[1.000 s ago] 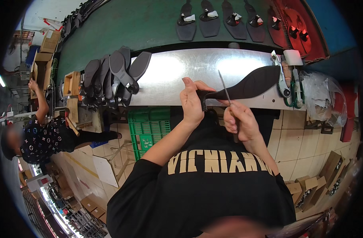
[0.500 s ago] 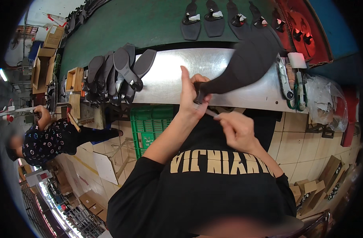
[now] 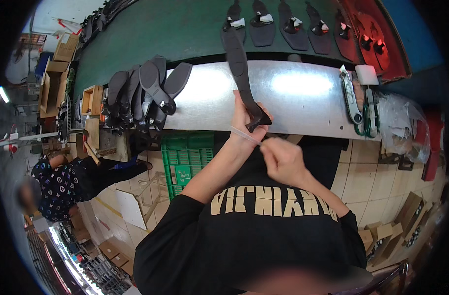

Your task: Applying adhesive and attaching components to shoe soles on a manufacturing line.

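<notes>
My left hand (image 3: 240,112) grips a long black heeled shoe sole (image 3: 238,66) at its heel end, the heel pointing down and the toe pointing away over the metal worktop. Pinched in my right hand (image 3: 286,160) is a thin pale strip (image 3: 245,134), its kind unclear. The strip reaches left across my left wrist, just below the heel. To the left, a pile of black heeled soles (image 3: 136,96) lies on the worktop. A row of similar soles (image 3: 263,32) lines the green surface beyond, with white pieces at their heels.
At the metal worktop's (image 3: 303,103) right end are a utility knife (image 3: 351,96), green-handled scissors (image 3: 370,115) and a clear plastic bag (image 3: 404,128). A green crate (image 3: 185,160) stands under the left part. Further left, a person (image 3: 62,182) stands near a hammer (image 3: 91,151).
The sole has swung from pointing right to pointing away from me. My right hand has shifted slightly left with the strip. The person at left has lowered an arm.
</notes>
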`<state>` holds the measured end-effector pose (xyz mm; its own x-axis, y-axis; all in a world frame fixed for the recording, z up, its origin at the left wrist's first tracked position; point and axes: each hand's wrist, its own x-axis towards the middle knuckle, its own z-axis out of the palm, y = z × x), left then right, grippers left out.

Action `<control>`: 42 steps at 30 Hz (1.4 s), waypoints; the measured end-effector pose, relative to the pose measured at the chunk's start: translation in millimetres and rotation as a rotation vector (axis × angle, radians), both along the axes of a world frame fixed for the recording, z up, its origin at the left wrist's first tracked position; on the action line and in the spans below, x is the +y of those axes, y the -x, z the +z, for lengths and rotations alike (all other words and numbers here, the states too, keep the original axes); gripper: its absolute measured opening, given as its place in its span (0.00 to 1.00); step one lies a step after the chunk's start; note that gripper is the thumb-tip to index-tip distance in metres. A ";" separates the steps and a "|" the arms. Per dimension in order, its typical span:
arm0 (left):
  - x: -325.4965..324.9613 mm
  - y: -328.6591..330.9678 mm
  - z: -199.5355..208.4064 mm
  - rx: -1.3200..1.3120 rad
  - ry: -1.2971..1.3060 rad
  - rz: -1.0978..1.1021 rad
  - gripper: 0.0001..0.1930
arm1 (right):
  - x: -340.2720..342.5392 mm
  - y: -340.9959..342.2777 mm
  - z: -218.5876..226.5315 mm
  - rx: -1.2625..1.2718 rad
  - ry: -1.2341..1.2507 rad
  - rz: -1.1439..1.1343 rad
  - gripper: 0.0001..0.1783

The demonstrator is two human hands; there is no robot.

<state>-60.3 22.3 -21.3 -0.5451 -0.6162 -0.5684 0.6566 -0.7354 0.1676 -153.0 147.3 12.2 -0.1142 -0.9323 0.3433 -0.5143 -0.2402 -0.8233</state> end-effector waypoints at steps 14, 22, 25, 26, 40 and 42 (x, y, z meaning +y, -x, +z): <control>-149.1 -219.0 113.2 -2.349 1.280 -0.102 0.28 | -11.9 89.6 -2.3 0.046 -0.073 -0.410 0.05; -199.3 -37.9 62.5 -1.611 1.599 -0.076 0.29 | -15.9 133.8 -10.8 0.406 -0.161 -0.475 0.24; -263.0 5.8 -12.8 -1.706 1.615 0.033 0.29 | -18.1 144.4 -18.2 0.465 -0.178 -0.496 0.27; -282.0 10.0 -36.8 -1.747 1.603 -0.052 0.27 | -19.7 145.6 -18.6 0.477 -0.169 -0.494 0.27; -205.1 37.0 14.8 -1.252 1.611 0.371 0.13 | -16.2 117.4 26.0 0.103 0.139 -0.431 0.15; -157.2 37.5 60.8 -0.744 1.256 0.121 0.12 | -12.8 117.6 15.0 -0.512 -0.047 -0.295 0.10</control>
